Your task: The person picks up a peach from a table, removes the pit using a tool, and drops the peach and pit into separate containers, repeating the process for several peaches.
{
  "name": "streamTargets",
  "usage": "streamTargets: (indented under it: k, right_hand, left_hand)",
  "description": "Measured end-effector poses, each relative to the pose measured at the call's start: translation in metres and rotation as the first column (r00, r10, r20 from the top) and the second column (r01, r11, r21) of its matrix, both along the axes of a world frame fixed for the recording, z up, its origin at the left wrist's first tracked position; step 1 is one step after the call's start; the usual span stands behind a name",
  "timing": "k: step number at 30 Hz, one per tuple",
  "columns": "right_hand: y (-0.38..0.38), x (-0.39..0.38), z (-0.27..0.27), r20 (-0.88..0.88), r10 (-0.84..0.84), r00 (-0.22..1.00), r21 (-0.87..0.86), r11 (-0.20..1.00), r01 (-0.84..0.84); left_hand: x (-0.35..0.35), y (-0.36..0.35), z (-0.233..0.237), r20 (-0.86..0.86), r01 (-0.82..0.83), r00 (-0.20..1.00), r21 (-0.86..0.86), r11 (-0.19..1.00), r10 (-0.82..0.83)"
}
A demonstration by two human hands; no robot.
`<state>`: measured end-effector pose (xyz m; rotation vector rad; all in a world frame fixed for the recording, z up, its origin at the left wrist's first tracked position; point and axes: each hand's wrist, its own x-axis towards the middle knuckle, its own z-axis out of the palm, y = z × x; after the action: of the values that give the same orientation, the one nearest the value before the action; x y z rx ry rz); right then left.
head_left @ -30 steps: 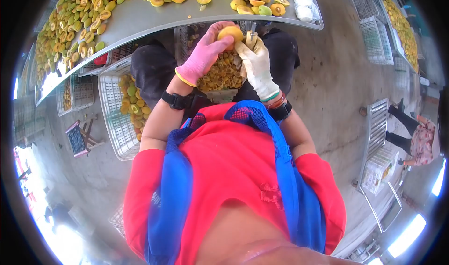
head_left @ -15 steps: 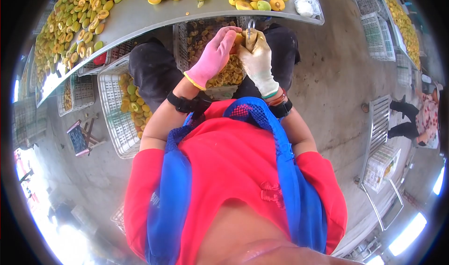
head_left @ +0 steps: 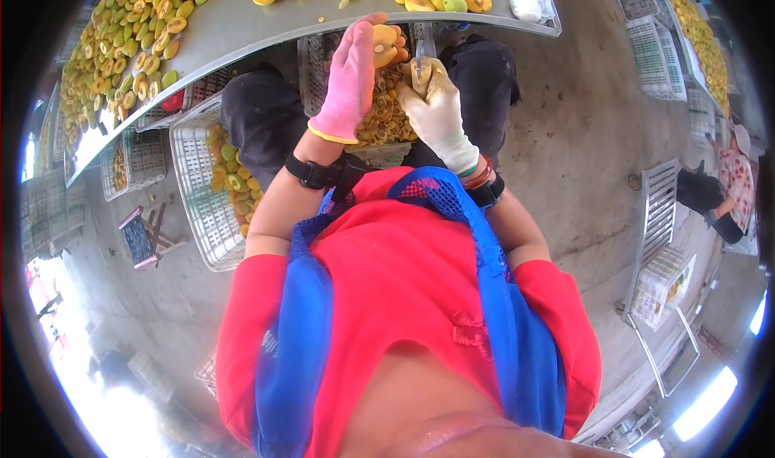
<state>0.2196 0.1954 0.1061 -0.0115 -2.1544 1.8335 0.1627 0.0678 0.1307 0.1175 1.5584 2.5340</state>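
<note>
One halved fruit [head_left: 384, 44] was gripped cut face upward in the pink-gloved left hand [head_left: 351, 78], apparently so that its stone could be reached. One short knife [head_left: 421, 69] was clenched in the white-gloved right hand [head_left: 436, 111]. Both were held over a crate [head_left: 311, 70] of cut pieces, and beyond it uncounted halves were spread across the counter [head_left: 266, 26].

Your left grip [head_left: 351, 78] wears a pink glove with a yellow cuff, your right grip [head_left: 436, 107] a cream one; the fruit half [head_left: 384, 44] is orange-yellow, the surface [head_left: 242, 30] grey.
</note>
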Motion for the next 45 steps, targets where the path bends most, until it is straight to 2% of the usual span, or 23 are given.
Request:
streamTargets:
  k: [3, 6, 8, 15, 17, 18, 21, 22, 23, 24, 25, 26, 27, 28, 30, 33, 34, 37, 38, 41, 42, 43, 45]
  right_hand:
    - [0.004, -0.003, -0.007, 0.114, 0.148, 0.982, -0.14, 0.981, -0.132]
    - [0.003, -0.002, -0.001, 0.244, 0.232, 0.941, -0.308, 0.939, -0.152]
    - [0.002, 0.0, 0.004, 0.277, 0.254, 0.927, -0.323, 0.933, -0.16]
    - [-0.006, 0.006, -0.002, 0.211, 0.25, 0.945, -0.238, 0.951, -0.198]
    - [0.003, 0.009, 0.009, 0.305, 0.438, 0.845, -0.505, 0.827, -0.247]
    - [0.006, 0.011, 0.019, 0.326, 0.532, 0.782, -0.625, 0.742, -0.245]
    - [0.011, 0.014, 0.044, 0.342, 0.579, 0.74, -0.676, 0.699, -0.235]
    - [0.011, 0.015, 0.024, 0.196, 0.488, 0.851, -0.519, 0.787, -0.332]
    - [0.011, 0.012, 0.019, 0.13, 0.429, 0.894, -0.359, 0.861, -0.361]
    - [0.011, 0.009, 0.015, 0.058, 0.361, 0.931, -0.187, 0.92, -0.345]
    - [0.009, 0.009, 0.026, 0.089, 0.319, 0.944, -0.062, 0.947, -0.314]
    - [0.002, 0.004, 0.01, 0.036, 0.297, 0.954, -0.068, 0.953, -0.294]
    - [-0.002, 0.004, -0.007, -0.011, 0.292, 0.956, -0.081, 0.953, -0.292]
    - [0.006, 0.01, 0.01, 0.148, 0.341, 0.928, -0.217, 0.927, -0.306]
    - [0.017, 0.017, 0.044, 0.403, 0.492, 0.772, -0.498, 0.826, -0.266]
    - [0.027, 0.02, 0.06, 0.455, 0.6, 0.658, -0.57, 0.764, -0.303]
    - [0.027, 0.021, 0.048, 0.378, 0.664, 0.645, -0.637, 0.692, -0.339]
    - [0.031, 0.021, 0.045, 0.251, 0.785, 0.567, -0.826, 0.478, -0.297]
    - [0.032, 0.021, 0.047, 0.212, 0.816, 0.538, -0.841, 0.433, -0.324]
    - [0.031, 0.022, 0.05, 0.233, 0.83, 0.506, -0.836, 0.437, -0.332]
    - [0.03, 0.023, 0.053, 0.274, 0.818, 0.506, -0.753, 0.51, -0.417]
    - [0.029, 0.025, 0.053, 0.271, 0.836, 0.478, -0.787, 0.478, -0.39]
    - [0.025, 0.026, 0.045, 0.183, 0.87, 0.457, -0.857, 0.369, -0.36]
  left_hand:
    - [0.002, -0.004, 0.009, -0.051, 0.076, 0.996, -0.023, 0.997, -0.078]
    - [0.003, 0.004, 0.007, -0.118, 0.107, 0.987, 0.007, 0.994, -0.106]
    - [0.006, 0.009, 0.007, -0.13, 0.073, 0.989, -0.031, 0.997, -0.076]
    - [0.009, 0.018, -0.003, -0.068, 0.017, 0.998, 0.138, 0.99, -0.008]
    - [0.009, 0.021, -0.007, -0.112, -0.002, 0.994, 0.165, 0.986, 0.021]
    - [0.009, 0.021, -0.006, -0.153, -0.027, 0.987, 0.095, 0.995, 0.042]
    - [0.014, 0.022, 0.003, -0.288, -0.096, 0.956, -0.133, 0.986, 0.055]
    - [0.009, 0.013, -0.014, -0.429, -0.142, 0.903, -0.3, 0.943, 0.0]
    - [0.017, 0.021, 0.0, -0.293, -0.016, 0.956, -0.057, 0.998, -0.002]
    - [0.015, 0.023, 0.003, -0.338, 0.025, 0.94, -0.055, 0.998, -0.042]
    - [0.015, 0.026, -0.006, -0.384, 0.007, 0.923, -0.036, 0.999, -0.02]
    - [0.017, 0.025, -0.006, -0.363, 0.035, 0.929, -0.089, 0.995, -0.065]
    - [0.015, 0.025, -0.013, -0.367, 0.031, 0.929, -0.073, 0.997, -0.056]
    - [0.014, 0.025, -0.016, -0.345, 0.051, 0.935, -0.086, 0.995, -0.078]
    - [0.013, 0.027, -0.012, -0.285, 0.08, 0.953, -0.094, 0.992, -0.104]
    - [0.013, 0.026, -0.001, -0.202, 0.126, 0.969, -0.078, 0.989, -0.14]
    - [0.013, 0.021, 0.0, -0.195, 0.152, 0.966, -0.088, 0.984, -0.167]
    - [0.014, 0.019, 0.005, -0.224, 0.171, 0.954, -0.134, 0.976, -0.198]
    - [0.013, 0.015, 0.004, -0.237, 0.179, 0.948, -0.151, 0.972, -0.212]
    - [0.012, 0.011, -0.001, -0.296, 0.154, 0.933, -0.18, 0.972, -0.203]
    - [0.01, 0.007, -0.008, -0.319, 0.17, 0.919, -0.206, 0.964, -0.231]
    - [0.008, 0.006, -0.011, -0.347, 0.176, 0.904, -0.229, 0.957, -0.249]
    - [0.009, 0.003, -0.012, -0.28, 0.213, 0.922, -0.21, 0.954, -0.267]
